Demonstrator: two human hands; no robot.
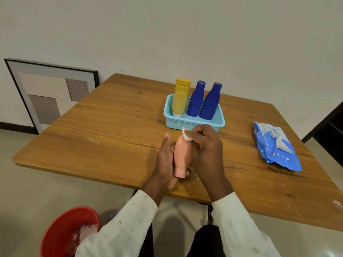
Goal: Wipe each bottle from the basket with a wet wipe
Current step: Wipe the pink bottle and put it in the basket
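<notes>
Gripping the pink bottle (182, 154), left hand (165, 160) hides its back; right hand (206, 145) pinches a half-hidden wipe (186, 134).

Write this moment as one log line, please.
step: wiping | left hand: holds pink bottle | right hand: wet wipe | basket: three bottles

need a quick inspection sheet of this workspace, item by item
surface: wooden table, white specks near the front edge
job's things: pink bottle held over the table; light blue basket holds a yellow bottle and two blue bottles; white wipe; blue wipes pack on the table's right
clutter: red bin on the floor with used wipes
hands: left hand grips the pink bottle; right hand presses the wipe against it
cables: nothing seen
surroundings: framed picture leaning on the wall
</notes>
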